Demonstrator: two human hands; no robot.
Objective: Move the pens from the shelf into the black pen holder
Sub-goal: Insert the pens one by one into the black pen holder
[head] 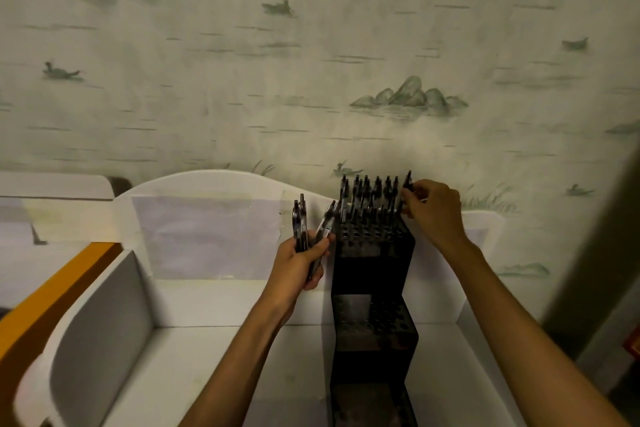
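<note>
pen holder: one black stepped pen holder (pixel 374 260) with three tiers, standing on the white shelf (pixel 214 305) between the two hands; its top tier is at hand height, the two lower tiers step down toward the person.
pens in holder: a dense cluster of dark pens (pixel 372 199) upright in the holes of the top tier, just left of the right hand; too tightly packed to count exactly, more than a dozen. the front holes of that tier and the two lower tiers show empty holes.
pen at right: one dark pen (pixel 407 182) at the right rear corner of the top tier, upright, pinched near its top by the right hand.
right hand: right hand (pixel 434 210) closed down to a fingertip pinch on that single pen, the other fingers curled; it sits just right of the holder's top.
left hand: left hand (pixel 299 262) wrapped in a loose fist around a bundle of pens (pixel 304 229), just left of the holder; about four or five pens, tips fanned upward, two leaning toward the holder.
shelf: white, with a curved back panel and a rounded side divider (pixel 100 333) well to the left of the left hand.
wall: pale wallpaper (pixel 242 80) with green hills and ducks behind both hands.
</note>
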